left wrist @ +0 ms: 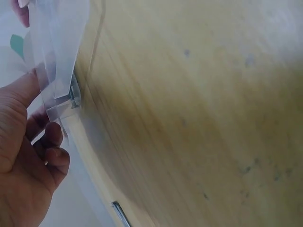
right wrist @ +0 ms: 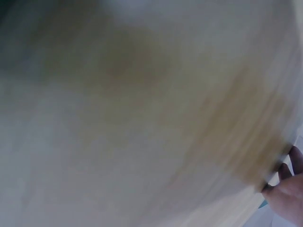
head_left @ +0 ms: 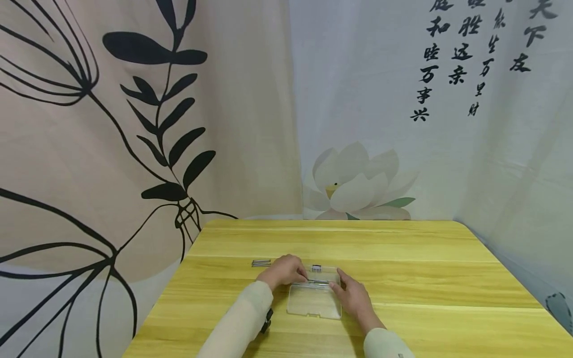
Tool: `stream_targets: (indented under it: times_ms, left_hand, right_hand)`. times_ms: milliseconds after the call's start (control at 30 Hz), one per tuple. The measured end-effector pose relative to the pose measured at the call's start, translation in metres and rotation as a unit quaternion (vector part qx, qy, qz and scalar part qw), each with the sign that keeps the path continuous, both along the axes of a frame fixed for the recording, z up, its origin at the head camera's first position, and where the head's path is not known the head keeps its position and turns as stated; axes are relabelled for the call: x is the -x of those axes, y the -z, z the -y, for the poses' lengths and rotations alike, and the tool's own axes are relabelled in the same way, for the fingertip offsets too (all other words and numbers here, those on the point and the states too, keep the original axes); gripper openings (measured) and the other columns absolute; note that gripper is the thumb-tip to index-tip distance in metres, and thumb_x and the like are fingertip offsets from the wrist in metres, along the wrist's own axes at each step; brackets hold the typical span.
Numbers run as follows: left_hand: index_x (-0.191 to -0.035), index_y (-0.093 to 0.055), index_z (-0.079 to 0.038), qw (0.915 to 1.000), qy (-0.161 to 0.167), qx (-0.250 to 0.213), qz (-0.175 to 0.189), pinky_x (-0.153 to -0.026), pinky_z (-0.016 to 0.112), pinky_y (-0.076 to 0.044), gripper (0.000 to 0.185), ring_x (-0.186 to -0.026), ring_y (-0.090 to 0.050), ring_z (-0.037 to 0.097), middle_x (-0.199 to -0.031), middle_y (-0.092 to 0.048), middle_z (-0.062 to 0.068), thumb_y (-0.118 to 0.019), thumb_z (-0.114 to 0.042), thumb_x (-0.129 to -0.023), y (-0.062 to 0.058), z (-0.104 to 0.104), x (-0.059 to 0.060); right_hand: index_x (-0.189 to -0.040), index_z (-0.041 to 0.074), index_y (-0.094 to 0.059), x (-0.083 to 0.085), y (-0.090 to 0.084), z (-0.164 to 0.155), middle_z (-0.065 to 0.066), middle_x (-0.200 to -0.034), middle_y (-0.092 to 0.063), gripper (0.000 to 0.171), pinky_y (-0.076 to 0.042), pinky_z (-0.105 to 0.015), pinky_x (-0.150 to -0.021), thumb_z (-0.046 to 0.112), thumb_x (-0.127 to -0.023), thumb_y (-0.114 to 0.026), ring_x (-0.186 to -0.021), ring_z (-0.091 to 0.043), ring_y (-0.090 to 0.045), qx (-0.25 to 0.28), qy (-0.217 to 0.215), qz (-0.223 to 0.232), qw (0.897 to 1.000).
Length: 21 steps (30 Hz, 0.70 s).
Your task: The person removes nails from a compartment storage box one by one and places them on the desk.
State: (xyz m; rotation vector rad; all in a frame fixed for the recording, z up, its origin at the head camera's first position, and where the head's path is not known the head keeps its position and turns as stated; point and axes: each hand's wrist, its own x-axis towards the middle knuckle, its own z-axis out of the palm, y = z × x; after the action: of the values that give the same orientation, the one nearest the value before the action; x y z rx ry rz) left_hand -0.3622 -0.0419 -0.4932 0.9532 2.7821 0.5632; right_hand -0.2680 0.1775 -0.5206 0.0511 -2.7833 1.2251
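An open clear plastic box lies flat on the yellow table. My left hand grips the box's left side with curled fingers. In the left wrist view, the thumb of my left hand presses the clear plastic box, where a small metal piece shows. My right hand pinches the box's right side. A thin metal line runs between the two hands' fingertips. The right wrist view is blurred; only my right hand's fingertips show at its corner.
A few short metal rods lie on the table left of my left hand, one metal rod showing in the left wrist view. A small metal item sits behind the box. Printed cloth walls stand behind and left of the table.
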Motion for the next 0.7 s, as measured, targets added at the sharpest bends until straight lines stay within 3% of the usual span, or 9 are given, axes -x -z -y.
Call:
stream_targets:
  times_ms: [267, 467, 700]
  left_hand:
    - [-0.088, -0.081, -0.017, 0.999, 0.016, -0.025, 0.033, -0.068, 0.02, -0.05, 0.005, -0.076, -0.06, 0.002, -0.083, -0.068, -0.012, -0.077, -0.016, -0.088, -0.0028, 0.006, 0.0031]
    - [-0.087, -0.081, -0.019, 0.9994, 0.03, 0.004, 0.017, -0.068, 0.019, -0.05, 0.005, -0.076, -0.061, 0.001, -0.082, -0.069, -0.013, -0.077, -0.017, -0.088, -0.0027, 0.0041, 0.0075]
    - [-0.088, -0.081, -0.02, 0.9995, 0.025, 0.02, -0.002, -0.069, 0.02, -0.051, 0.005, -0.077, -0.061, 0.001, -0.085, -0.068, -0.013, -0.076, -0.018, -0.09, -0.0032, 0.0041, 0.0028]
  right_hand:
    - [-0.146, -0.001, -0.045, 0.0016, 0.0025, -0.0019, -0.028, -0.138, -0.051, 0.054, -0.035, -0.06, -0.104, 0.027, -0.102, -0.058, -0.13, -0.049, -0.044, -0.001, -0.005, -0.004, 1.0]
    - [-0.147, 0.0, -0.045, 0.0017, 0.0004, -0.001, -0.028, -0.139, -0.05, 0.054, -0.035, -0.06, -0.105, 0.027, -0.102, -0.058, -0.13, -0.049, -0.043, 0.003, -0.005, -0.006, 1.0]
    - [-0.146, -0.001, -0.045, -0.0002, 0.0004, -0.0015, -0.029, -0.138, -0.051, 0.054, -0.036, -0.06, -0.103, 0.027, -0.102, -0.058, -0.129, -0.05, -0.044, -0.001, -0.005, -0.006, 1.0]
